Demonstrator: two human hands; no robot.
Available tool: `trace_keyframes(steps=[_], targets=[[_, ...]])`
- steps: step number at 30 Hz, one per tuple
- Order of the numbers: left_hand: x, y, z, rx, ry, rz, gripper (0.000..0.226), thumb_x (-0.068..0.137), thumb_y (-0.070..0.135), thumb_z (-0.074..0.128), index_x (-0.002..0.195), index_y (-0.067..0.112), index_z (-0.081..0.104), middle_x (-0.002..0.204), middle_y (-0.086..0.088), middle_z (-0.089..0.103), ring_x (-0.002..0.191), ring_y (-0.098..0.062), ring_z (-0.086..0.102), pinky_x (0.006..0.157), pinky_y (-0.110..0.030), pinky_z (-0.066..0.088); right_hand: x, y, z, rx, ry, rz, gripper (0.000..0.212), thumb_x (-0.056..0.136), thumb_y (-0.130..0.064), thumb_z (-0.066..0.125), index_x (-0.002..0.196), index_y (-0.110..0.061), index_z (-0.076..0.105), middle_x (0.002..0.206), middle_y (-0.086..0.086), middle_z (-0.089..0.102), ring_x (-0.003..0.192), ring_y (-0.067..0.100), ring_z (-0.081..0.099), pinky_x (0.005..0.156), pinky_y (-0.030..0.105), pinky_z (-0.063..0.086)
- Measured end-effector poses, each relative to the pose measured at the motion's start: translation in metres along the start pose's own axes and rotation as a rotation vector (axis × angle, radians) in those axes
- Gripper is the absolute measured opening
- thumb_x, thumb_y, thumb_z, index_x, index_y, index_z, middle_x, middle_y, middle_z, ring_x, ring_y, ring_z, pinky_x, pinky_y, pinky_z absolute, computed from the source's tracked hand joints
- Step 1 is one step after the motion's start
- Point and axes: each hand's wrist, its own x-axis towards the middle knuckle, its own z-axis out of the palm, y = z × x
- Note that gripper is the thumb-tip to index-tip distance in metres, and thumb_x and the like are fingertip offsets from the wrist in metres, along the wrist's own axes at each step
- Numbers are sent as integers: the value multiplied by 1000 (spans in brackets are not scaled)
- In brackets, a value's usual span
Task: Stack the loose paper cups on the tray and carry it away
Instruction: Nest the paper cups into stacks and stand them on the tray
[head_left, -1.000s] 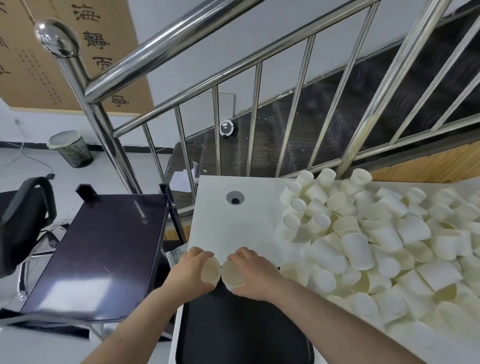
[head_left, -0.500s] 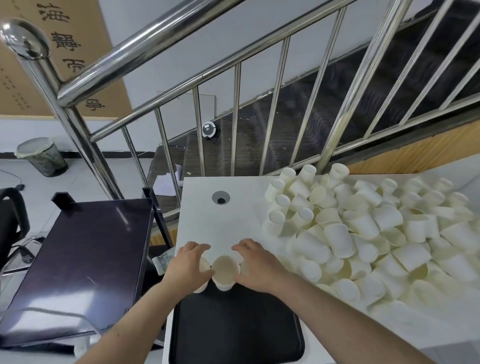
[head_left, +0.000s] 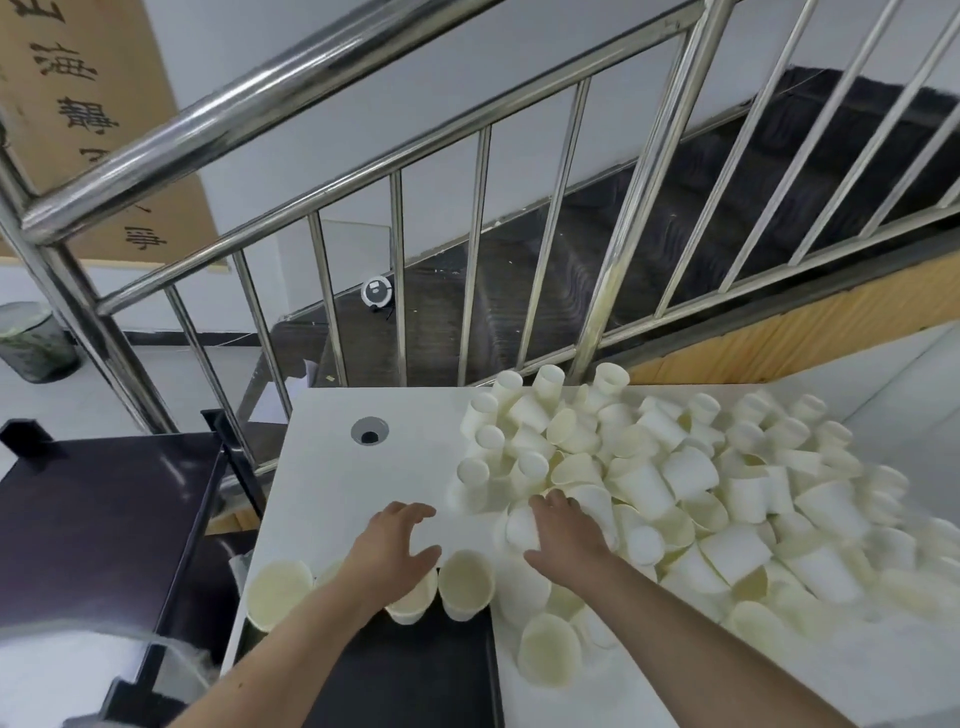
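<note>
Loose paper cups (head_left: 675, 483) lie in a large heap over the right half of the white desk (head_left: 332, 462), most on their sides, a few upright or mouth-down along the far edge. Three cups stand mouth-up in a row at the far end of the black tray (head_left: 415, 670), which sits at the near edge of the desk: one at the left end of the row (head_left: 279, 592), one partly hidden under the left wrist (head_left: 413, 605), and one just right of it (head_left: 466, 584). The left hand (head_left: 397, 545) hovers above the tray's far end with fingers spread and relaxed, grasping nothing. The right hand (head_left: 563, 530) reaches into the near edge of the heap, fingers extended over a cup lying on its side (head_left: 522, 527); whether it grips that cup cannot be told. A round cable hole (head_left: 370, 431) marks the bare left part of the desk. Beyond the desk rises a steel stair railing (head_left: 395, 171); a dark side table (head_left: 98, 519) stands to the left, and a waste bin (head_left: 31, 343) is on the floor further back.
</note>
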Motion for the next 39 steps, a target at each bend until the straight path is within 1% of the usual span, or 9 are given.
trace_keyframes(steps=[7,17,21,24,26,29,33,35,39], targets=[[10,27,22,-32,-3,-39,47,89,36,58,134,27,45,127,8,48,122,-10,44,98,-26,40,18,6,7,-107,24,-127,53,87,-46,60,127,-16,41,127,7,46,110,28,52,94,38,39],[18,39,37,-87,-22,-73,42,89,34,59,129,29,49,121,12,49,117,-7,47,96,-23,40,20,12,18,-197,54,-145,55,89,-37,57,133,-12,36,127,10,45,106,30,56,102,43,32],[23,44,37,-100,-30,-65,42,88,34,59,129,28,50,119,11,51,113,-6,49,93,-20,40,18,12,11,-122,64,-142,41,85,-30,56,119,-13,43,120,9,47,99,29,54,91,39,36],[26,46,39,-141,-26,-76,43,89,35,60,129,27,50,117,10,51,112,-6,50,91,-20,39,16,15,0,1,104,-125,38,82,-32,55,115,-15,46,118,7,48,99,28,52,83,36,39],[28,50,41,-215,-10,-96,44,89,37,61,130,25,49,117,9,51,110,-5,50,89,-18,37,15,19,-8,165,130,-109,49,83,-37,57,126,-16,46,125,3,46,107,25,52,86,34,43],[33,59,44,-436,8,-173,56,85,46,63,133,24,47,122,6,53,109,-7,52,89,-21,39,11,23,-17,559,134,-80,61,84,-39,66,138,-21,44,132,-6,45,119,15,49,94,24,41],[36,69,43,-736,-69,-276,77,71,68,62,137,32,43,127,6,56,112,-10,56,93,-33,49,2,25,-18,1047,80,-76,52,84,-34,72,131,-28,50,123,-10,54,109,7,55,85,18,47],[35,75,39,-835,-135,-281,70,70,67,59,130,34,49,116,7,64,103,-9,62,82,-30,51,-3,25,-17,1159,63,-99,51,84,-30,73,130,-32,50,120,-12,54,107,7,57,80,17,50],[35,83,35,-914,-165,-265,55,71,54,61,121,30,56,103,5,69,93,-11,67,77,-30,49,-7,28,-15,1197,32,-103,53,84,-32,74,131,-31,49,123,-13,53,110,5,57,79,16,50]])
